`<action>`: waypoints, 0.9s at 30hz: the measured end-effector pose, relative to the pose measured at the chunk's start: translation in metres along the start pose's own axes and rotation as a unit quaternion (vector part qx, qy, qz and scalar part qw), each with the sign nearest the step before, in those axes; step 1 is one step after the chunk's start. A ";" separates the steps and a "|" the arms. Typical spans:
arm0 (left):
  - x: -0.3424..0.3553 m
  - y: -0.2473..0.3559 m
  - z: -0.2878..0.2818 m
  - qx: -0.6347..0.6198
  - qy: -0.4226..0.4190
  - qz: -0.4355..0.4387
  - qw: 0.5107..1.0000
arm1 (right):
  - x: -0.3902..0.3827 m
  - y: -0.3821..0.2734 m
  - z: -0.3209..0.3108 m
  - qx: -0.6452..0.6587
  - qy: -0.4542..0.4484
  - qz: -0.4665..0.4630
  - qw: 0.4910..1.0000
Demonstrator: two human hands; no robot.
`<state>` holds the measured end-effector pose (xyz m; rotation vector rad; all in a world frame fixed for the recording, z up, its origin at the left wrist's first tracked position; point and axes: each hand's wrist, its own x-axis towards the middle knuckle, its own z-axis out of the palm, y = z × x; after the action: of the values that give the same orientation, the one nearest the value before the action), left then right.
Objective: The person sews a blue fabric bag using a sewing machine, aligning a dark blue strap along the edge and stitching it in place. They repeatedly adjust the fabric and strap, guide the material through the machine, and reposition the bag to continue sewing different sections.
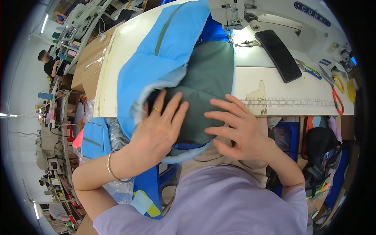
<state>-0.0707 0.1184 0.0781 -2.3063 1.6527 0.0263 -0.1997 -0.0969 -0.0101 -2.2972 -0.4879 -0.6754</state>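
A padded light-blue fabric piece [166,37] with a dark zipper lies over the sewing table, running from the machine down to the near edge. On its right side lies a dark grey-green fabric panel [211,70], its top end beneath the needle area of the sewing machine [235,17]. My left hand [158,123], with a ring on one finger, rests spread on the grey-green panel beside the blue piece's folded, fuzzy edge. My right hand [239,127] has its fingers apart at the panel's right edge. Neither hand grips anything visible. The near end of the fabric hangs toward my lap.
On the white table [254,82] lie a black phone [279,56], scissors with orange and yellow handles [337,94] and a printed ruler strip [297,102]. Another blue piece [95,139] hangs at the left. A black bag [321,143] sits below right. Another person [50,64] is far left.
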 end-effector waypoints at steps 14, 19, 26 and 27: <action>-0.032 -0.010 -0.036 0.164 0.061 -0.135 0.975 | 0.031 0.011 0.004 0.521 0.230 0.353 0.742; -0.002 -0.025 -0.037 0.143 0.140 -0.145 0.969 | 0.042 0.018 0.002 0.581 0.334 0.340 0.660; 0.118 -0.035 -0.037 0.095 0.377 -0.019 0.921 | 0.045 0.026 -0.003 0.489 0.312 0.383 0.719; 0.142 -0.033 -0.032 0.061 0.372 -0.003 0.926 | 0.040 0.029 -0.007 0.427 0.266 0.400 0.766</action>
<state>0.0027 -0.0115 0.0891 -2.3630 1.8756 -1.0392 -0.1557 -0.1159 0.0033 -1.1550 0.4076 -0.4665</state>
